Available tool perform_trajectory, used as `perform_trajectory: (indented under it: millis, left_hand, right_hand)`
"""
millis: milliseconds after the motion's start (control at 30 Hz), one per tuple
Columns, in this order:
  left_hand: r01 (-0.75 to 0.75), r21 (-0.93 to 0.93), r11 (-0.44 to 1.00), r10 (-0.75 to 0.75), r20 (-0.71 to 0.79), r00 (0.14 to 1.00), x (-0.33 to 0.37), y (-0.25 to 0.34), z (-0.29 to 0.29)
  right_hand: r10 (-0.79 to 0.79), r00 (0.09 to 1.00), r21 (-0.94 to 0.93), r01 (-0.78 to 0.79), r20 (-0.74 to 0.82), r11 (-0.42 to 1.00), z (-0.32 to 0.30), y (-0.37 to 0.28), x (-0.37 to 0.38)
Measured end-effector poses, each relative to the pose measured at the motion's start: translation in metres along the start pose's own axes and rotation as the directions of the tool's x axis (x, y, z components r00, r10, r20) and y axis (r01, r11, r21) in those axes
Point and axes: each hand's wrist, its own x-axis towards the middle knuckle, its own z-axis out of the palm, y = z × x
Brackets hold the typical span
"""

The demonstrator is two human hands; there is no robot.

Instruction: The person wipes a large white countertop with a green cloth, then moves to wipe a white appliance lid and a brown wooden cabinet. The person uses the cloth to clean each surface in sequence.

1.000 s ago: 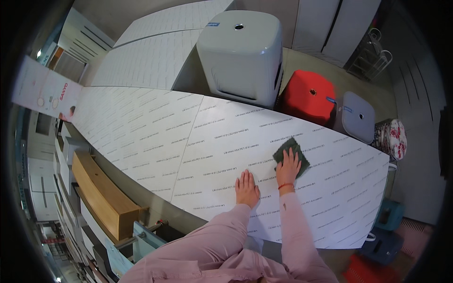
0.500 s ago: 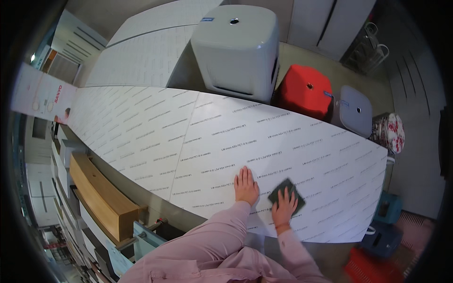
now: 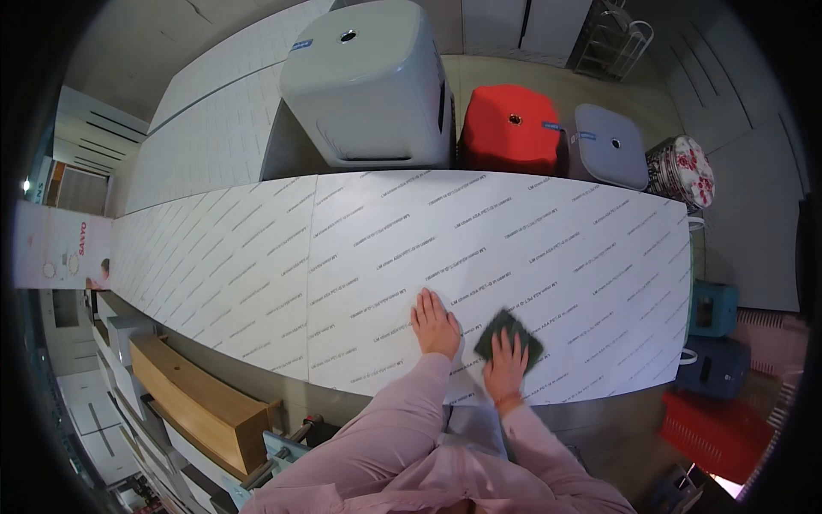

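Observation:
My left hand [image 3: 435,324] lies flat on the white tabletop [image 3: 385,257], fingers stretched out and holding nothing. To its right, my right hand [image 3: 507,367] rests with spread fingers on a dark green scouring pad [image 3: 497,325]. The pad is square, turned cornerwise, and lies flat against the top; the hand covers its lower part. Rows of small slanted print run across the tabletop, and a seam crosses it left of my hands. Both forearms are in pink sleeves.
Beyond the far edge stand a large pale grey stool [image 3: 360,81], a red stool [image 3: 512,128], a smaller grey stool [image 3: 608,146] and stools with flowered tops [image 3: 692,167]. Red basket [image 3: 715,433] and blue bins [image 3: 719,368] sit at right. A wooden drawer box [image 3: 197,398] is at left.
The view has turned, so the tabletop and stools appear shifted left and rotated. Both hands keep much the same places relative to each other, the right still on the pad.

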Motion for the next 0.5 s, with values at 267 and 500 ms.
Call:
perform_trajectory:
  millis: [267, 500]
  left_hand:
    - [0.006, 0.007, 1.000, -0.006, -0.008, 1.000, -0.002, -0.002, 0.003]
    - [-0.077, 0.031, 0.997, 0.079, -0.056, 0.995, 0.001, 0.006, 0.009]
  right_hand:
    - [-0.046, 0.997, -0.013, 0.045, -0.057, 0.999, -0.016, 0.005, 0.067]
    - [0.070, 0.954, -0.097, -0.103, -0.293, 0.990, -0.018, -0.003, 0.191]
